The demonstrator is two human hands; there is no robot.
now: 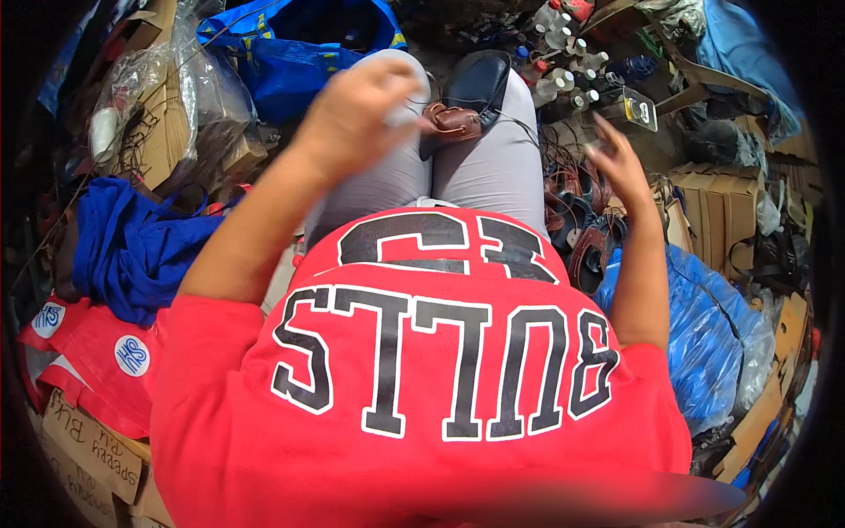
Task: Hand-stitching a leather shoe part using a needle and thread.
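A blue bag [273, 84], cardboard [717, 211] and bottles [559, 81] surrounded a seated person [396, 361]. A brown, dark-soled shoe [478, 95] lay on the gray-trousered thighs [488, 176]. The blurred left hand [365, 106] curled beside it, grip impossible to tell; the right hand [623, 167] hovered, fingers apart.

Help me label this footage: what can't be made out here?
Head view:
Left hand: motion blur obscures whether it holds anything.
Blue bag: shadow hides its contents; the picture's top edge cuts it off.
Blue plastic: the right forearm hides part.
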